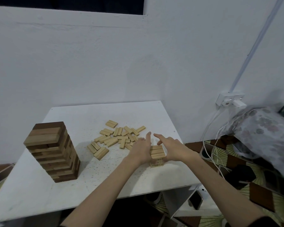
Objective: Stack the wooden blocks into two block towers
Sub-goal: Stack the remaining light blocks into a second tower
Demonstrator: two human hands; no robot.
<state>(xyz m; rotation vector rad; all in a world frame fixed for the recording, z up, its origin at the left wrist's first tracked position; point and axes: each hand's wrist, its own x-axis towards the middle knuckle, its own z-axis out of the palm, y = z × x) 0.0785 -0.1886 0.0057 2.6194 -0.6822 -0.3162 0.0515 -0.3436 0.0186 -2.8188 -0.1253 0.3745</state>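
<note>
Here, the short stack of pale wooden blocks (pixel 157 153) is standing near the front right part of the white table top (pixel 39 185), with three light blocks lying side by side as its top layer and a few layers showing beneath. The left hand (pixel 140 149) is pressing flat against the stack's left side, its fingers straight and held together, the forefinger reaching past the stack's far edge. The right hand (pixel 172 148) is lying against the stack's right side, its fingers straight and slightly spread, the forefinger pointing away over the far edge and the thumb angling down toward the top layer. Neither hand is curling around a block.

Just behind the stack, and to its left, a loose heap of pale wooden blocks (pixel 118 136) is lying scattered flat on the table, some touching and overlapping, others in neat groups of three. Well to the stack's left, the tall tower of dark and mid-brown wooden blocks (pixel 52 150) is standing upright, its layers crossing and a little uneven at the edges.

To the stack's right, beyond the table edge, white cables (pixel 210 136) are hanging from a white wall socket (pixel 230 99), beside a floral-patterned bundle of cloth (pixel 266 133).
</note>
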